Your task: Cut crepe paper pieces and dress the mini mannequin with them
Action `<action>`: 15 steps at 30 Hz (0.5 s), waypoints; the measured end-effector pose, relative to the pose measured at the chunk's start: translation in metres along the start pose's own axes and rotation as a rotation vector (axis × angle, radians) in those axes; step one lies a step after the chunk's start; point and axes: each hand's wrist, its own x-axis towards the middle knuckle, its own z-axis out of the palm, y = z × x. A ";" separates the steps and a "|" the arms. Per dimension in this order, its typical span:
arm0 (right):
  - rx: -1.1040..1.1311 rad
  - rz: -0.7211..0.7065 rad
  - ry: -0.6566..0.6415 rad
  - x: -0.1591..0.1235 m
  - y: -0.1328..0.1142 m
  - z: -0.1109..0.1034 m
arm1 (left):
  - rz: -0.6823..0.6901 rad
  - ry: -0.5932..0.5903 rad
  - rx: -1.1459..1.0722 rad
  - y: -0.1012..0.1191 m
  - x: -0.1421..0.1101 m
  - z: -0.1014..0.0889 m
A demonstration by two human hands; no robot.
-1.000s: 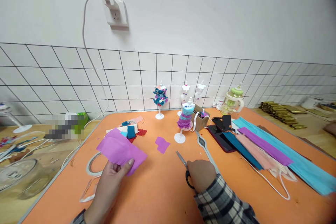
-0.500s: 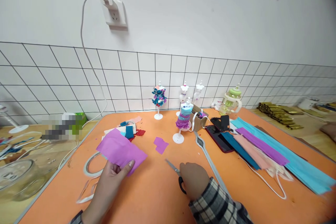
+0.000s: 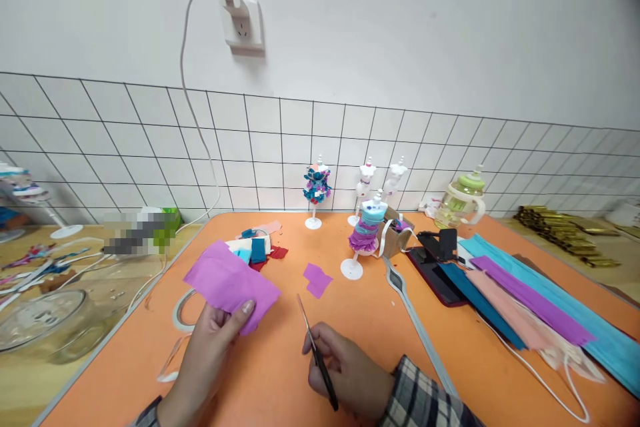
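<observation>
My left hand (image 3: pixel 215 333) pinches a sheet of purple fabric or crepe paper (image 3: pixel 225 283) by its lower edge, thumb on top. In my right hand (image 3: pixel 345 360) is a pair of scissors (image 3: pixel 320 357) with dark handles, the blades together and pointing up and away, to the right of the sheet and apart from it. Beyond the blades, a small purple cut piece (image 3: pixel 317 280) lies on the orange table mat (image 3: pixel 280 367). A small dress form (image 3: pixel 364 233) in blue and purple ruffles stands behind it on a round white base.
Small colored scraps (image 3: pixel 257 250) and a tape roll (image 3: pixel 184 310) lie at left. More mini dress forms (image 3: pixel 317 183) stand near the wall. At right are fabric strips (image 3: pixel 530 293), a dark phone (image 3: pixel 435 280), a grey strap (image 3: pixel 420 320) and a green-lidded pitcher (image 3: pixel 463 200).
My right hand has turned and come left toward the sheet, swinging the scissors more upright. The left hand still holds the purple sheet. The whole view has shifted slightly.
</observation>
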 end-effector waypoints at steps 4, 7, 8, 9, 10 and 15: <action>-0.019 0.006 -0.086 -0.003 0.002 0.010 | -0.030 -0.056 -0.032 -0.003 -0.002 0.004; -0.051 -0.019 -0.052 -0.006 -0.002 0.010 | -0.058 -0.089 -0.024 -0.004 -0.004 0.008; -0.062 -0.025 -0.046 -0.007 -0.003 0.009 | -0.064 -0.102 -0.015 -0.004 -0.005 0.008; -0.074 -0.029 -0.042 -0.007 -0.004 0.008 | -0.070 -0.115 -0.004 -0.004 -0.006 0.009; -0.085 -0.032 -0.041 -0.008 -0.005 0.008 | -0.076 -0.126 0.010 -0.004 -0.006 0.010; -0.087 -0.050 -0.025 -0.011 -0.008 0.007 | -0.081 -0.153 0.029 -0.004 -0.007 0.010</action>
